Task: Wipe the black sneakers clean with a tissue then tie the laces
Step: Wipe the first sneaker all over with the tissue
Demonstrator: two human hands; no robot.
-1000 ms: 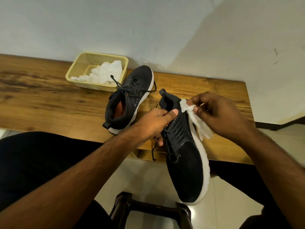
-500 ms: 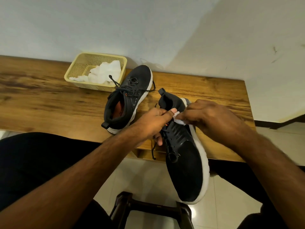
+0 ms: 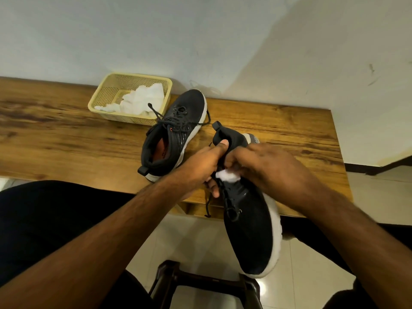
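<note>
Nearest of all, low between the person's knees, the dark frame of a stool [image 3: 200,284] stands on pale floor tiles [image 3: 191,239], with black-clad legs to either side. Just above it hangs the held sneaker [image 3: 249,230] — black upper, white sole, toe pointing down toward the stool and heel raised over the near edge of the table. Its laces [image 3: 227,204] are loose, one end dangling below the left hand. The left hand [image 3: 200,166] grips this shoe around the collar, thumb laid up along the heel part and the other fingers curled under the side, one fingertip showing beneath. The right hand [image 3: 265,166] comes in from the other side with its fingers bent down over a bunched white tissue [image 3: 228,176], which it presses against the upper near the top of the lacing; how exactly the fingertips pinch the tissue I cannot tell, since the hand covers them. Beyond the hands, the second sneaker [image 3: 178,130] lies on the wooden table [image 3: 66,134], toe toward the wall, its orange lining showing and its laces untied — one lace end reaches the yellow basket [image 3: 107,94] just beside it. More crumpled white tissues [image 3: 142,99] sit in that basket. Behind everything is a plain white wall [image 3: 156,34].
</note>
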